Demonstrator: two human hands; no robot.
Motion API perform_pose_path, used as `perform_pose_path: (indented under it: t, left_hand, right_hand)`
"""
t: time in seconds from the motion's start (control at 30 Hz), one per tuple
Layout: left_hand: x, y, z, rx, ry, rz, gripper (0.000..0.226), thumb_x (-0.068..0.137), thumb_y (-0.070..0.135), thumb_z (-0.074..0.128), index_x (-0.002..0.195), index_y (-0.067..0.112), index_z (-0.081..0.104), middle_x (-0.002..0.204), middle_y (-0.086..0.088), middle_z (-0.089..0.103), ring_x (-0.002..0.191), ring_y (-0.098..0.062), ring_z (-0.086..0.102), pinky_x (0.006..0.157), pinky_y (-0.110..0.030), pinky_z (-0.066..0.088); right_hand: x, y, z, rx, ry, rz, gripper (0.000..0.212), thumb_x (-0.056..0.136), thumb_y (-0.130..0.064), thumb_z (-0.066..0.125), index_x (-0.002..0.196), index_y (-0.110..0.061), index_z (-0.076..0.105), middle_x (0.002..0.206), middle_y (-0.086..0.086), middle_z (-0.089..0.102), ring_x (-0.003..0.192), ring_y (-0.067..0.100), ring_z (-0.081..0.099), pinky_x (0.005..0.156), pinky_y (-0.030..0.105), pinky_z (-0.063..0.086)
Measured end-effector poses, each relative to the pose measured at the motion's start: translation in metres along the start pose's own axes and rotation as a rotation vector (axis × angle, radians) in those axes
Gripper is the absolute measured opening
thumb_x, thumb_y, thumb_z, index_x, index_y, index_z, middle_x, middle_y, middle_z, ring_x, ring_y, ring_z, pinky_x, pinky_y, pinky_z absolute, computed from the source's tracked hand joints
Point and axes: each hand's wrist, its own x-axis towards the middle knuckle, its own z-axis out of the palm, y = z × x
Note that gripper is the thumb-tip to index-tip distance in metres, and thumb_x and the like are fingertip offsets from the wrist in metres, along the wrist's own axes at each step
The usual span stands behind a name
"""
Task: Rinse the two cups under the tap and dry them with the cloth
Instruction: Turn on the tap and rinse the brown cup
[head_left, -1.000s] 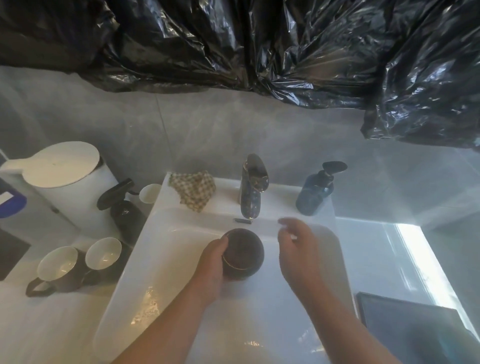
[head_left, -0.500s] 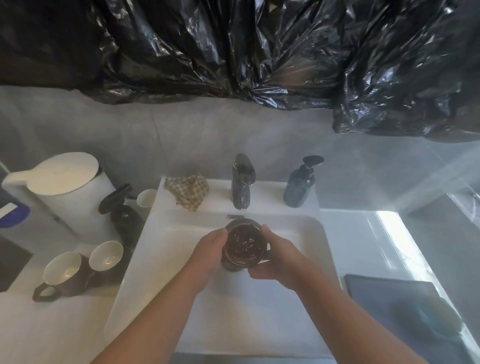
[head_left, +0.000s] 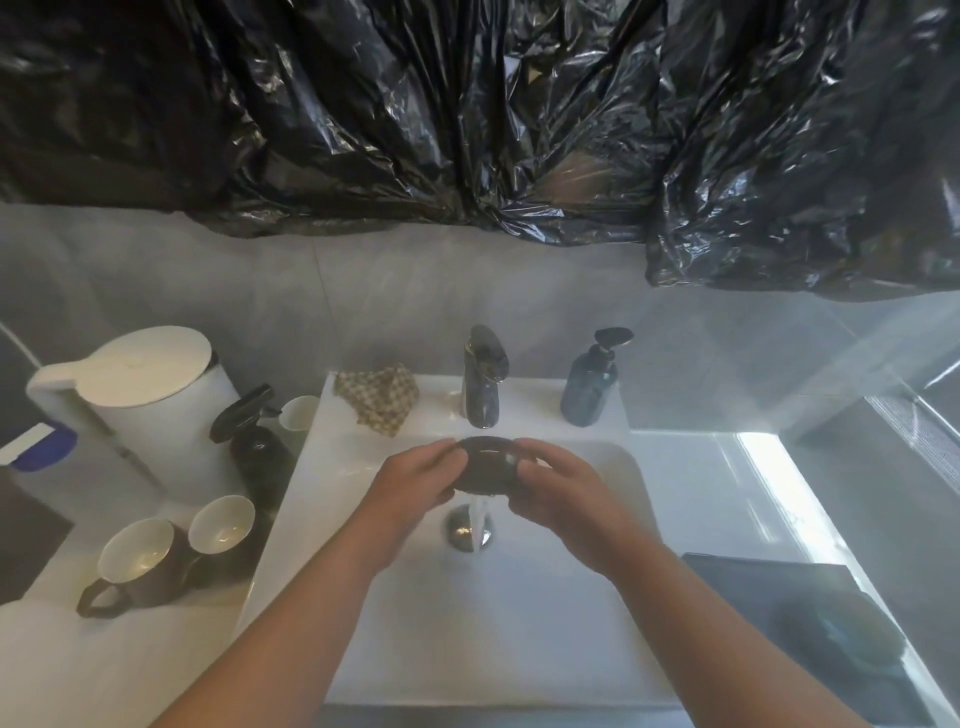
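At a white basin (head_left: 519, 649) beneath black plastic sheeting (head_left: 467, 130): far L, a white lidded jug (head_left: 119, 374) stands on the bench (head_left: 62, 670), w/ a dark mug (head_left: 137, 564) and a second mug (head_left: 221, 525) upright and touching in front of it (either may be the task's other cup; can't say which). Next come a black spray bottle (head_left: 254, 441) and, behind it, a small white cup (head_left: 298, 413). The checked cloth (head_left: 379, 397) lies crumpled on the basin's back ledge, L of the tap (head_left: 485, 376). Centre: the left grip (head_left: 415, 478) and right grip (head_left: 561, 488), both bare hands, have their fingers curled round opposite sides of the dark cup (head_left: 485, 465). They hold it between them over the basin, just in front of and below the spout. The cup is tipped, and water runs off its near lower edge onto the drain (head_left: 467, 527). Whether mouth or base faces the lens is too dark to tell. The rinse of this cup looks near done, so the task is probably under halfway. For drying, the cloth sits behind and L of the cup, nearer the left grip and apart from both. To the R, a blue soap dispenser (head_left: 589, 384) stands on the ledge; far R, a dark flat slab (head_left: 805, 623) lies on the bench.
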Motion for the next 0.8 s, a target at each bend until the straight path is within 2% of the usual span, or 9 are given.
perform_pose_path:
  t: [0.1, 0.17, 0.23, 0.33, 0.43, 0.5, 0.67, 0.73, 0.8]
  left_hand:
    - [-0.004, 0.003, -0.007, 0.047, -0.028, 0.035, 0.034, 0.071, 0.036, 0.074, 0.105, 0.038, 0.076, 0.118, 0.007, 0.074, 0.110, -0.009, 0.068, 0.102, -0.037, 0.052]
    - [-0.006, 0.005, -0.011, 0.069, -0.046, 0.066, 0.038, 0.074, 0.024, 0.077, 0.108, 0.038, 0.071, 0.125, 0.006, 0.069, 0.105, 0.000, 0.069, 0.098, -0.029, 0.052]
    - [-0.010, 0.012, -0.013, 0.090, -0.107, 0.107, 0.045, 0.082, -0.002, 0.073, 0.100, 0.039, 0.068, 0.116, 0.011, 0.069, 0.094, 0.010, 0.068, 0.081, -0.014, 0.053]
    - [-0.020, 0.028, -0.013, 0.143, -0.241, 0.163, 0.063, 0.081, -0.022, 0.064, 0.087, 0.040, 0.074, 0.093, 0.025, 0.073, 0.091, 0.012, 0.067, 0.078, -0.013, 0.054]
    - [-0.024, 0.038, -0.010, 0.198, -0.254, 0.207, 0.072, 0.075, -0.029, 0.062, 0.098, 0.039, 0.061, 0.089, 0.036, 0.071, 0.092, 0.016, 0.065, 0.077, -0.013, 0.053]
    - [-0.025, 0.044, -0.009, 0.236, -0.234, 0.249, 0.080, 0.071, -0.028, 0.066, 0.108, 0.043, 0.058, 0.099, 0.035, 0.071, 0.102, 0.012, 0.064, 0.081, -0.015, 0.053]
    - [-0.026, 0.047, -0.009, 0.452, -0.138, 0.395, 0.096, 0.072, -0.009, 0.080, 0.144, 0.041, 0.039, 0.143, 0.025, 0.049, 0.124, 0.013, 0.049, 0.099, -0.006, 0.041]
    - [-0.025, 0.046, -0.008, 0.611, -0.099, 0.463, 0.098, 0.077, 0.003, 0.082, 0.154, 0.033, 0.028, 0.152, 0.023, 0.034, 0.134, 0.015, 0.033, 0.104, -0.004, 0.031]
    - [-0.024, 0.045, -0.009, 0.739, -0.081, 0.548, 0.099, 0.081, 0.009, 0.081, 0.155, 0.034, 0.020, 0.149, 0.033, 0.021, 0.129, 0.032, 0.013, 0.107, -0.001, 0.021]
  right_hand:
    - [0.001, -0.007, -0.009, -0.023, -0.032, 0.043, 0.083, 0.059, -0.030, 0.082, 0.135, -0.009, 0.055, 0.121, 0.010, 0.066, 0.113, 0.024, 0.066, 0.099, 0.034, 0.052]
    - [0.000, -0.012, -0.015, -0.122, -0.092, 0.036, 0.080, 0.061, -0.020, 0.081, 0.134, -0.005, 0.054, 0.118, 0.009, 0.068, 0.110, 0.020, 0.067, 0.095, 0.029, 0.053]
    - [-0.005, -0.021, -0.017, -0.225, -0.143, -0.003, 0.075, 0.065, -0.010, 0.081, 0.134, -0.005, 0.054, 0.115, 0.003, 0.069, 0.104, 0.011, 0.068, 0.084, 0.022, 0.053]
    - [-0.012, -0.034, -0.021, -0.364, -0.152, -0.054, 0.082, 0.071, 0.007, 0.080, 0.142, -0.017, 0.046, 0.118, -0.005, 0.067, 0.094, -0.005, 0.069, 0.077, 0.014, 0.053]
    - [-0.016, -0.045, -0.019, -0.510, -0.161, -0.139, 0.098, 0.065, -0.008, 0.084, 0.150, -0.018, 0.038, 0.137, -0.004, 0.060, 0.121, 0.005, 0.061, 0.104, 0.033, 0.051]
    - [-0.020, -0.050, -0.015, -0.596, -0.156, -0.193, 0.100, 0.068, -0.009, 0.084, 0.153, -0.023, 0.034, 0.144, -0.006, 0.055, 0.134, 0.009, 0.052, 0.114, 0.039, 0.043]
    - [-0.030, -0.054, -0.007, -0.870, 0.003, -0.530, 0.102, 0.075, -0.009, 0.085, 0.150, -0.042, 0.023, 0.145, -0.030, 0.040, 0.132, -0.020, 0.035, 0.107, 0.004, 0.033]
    - [-0.028, -0.049, -0.007, -0.961, 0.060, -0.627, 0.107, 0.076, -0.014, 0.086, 0.151, -0.046, 0.017, 0.149, -0.032, 0.034, 0.137, -0.015, 0.033, 0.108, 0.002, 0.027]
    - [-0.027, -0.044, -0.008, -1.010, 0.106, -0.690, 0.108, 0.077, -0.015, 0.085, 0.156, -0.035, 0.016, 0.156, -0.019, 0.034, 0.143, 0.001, 0.035, 0.112, 0.005, 0.024]
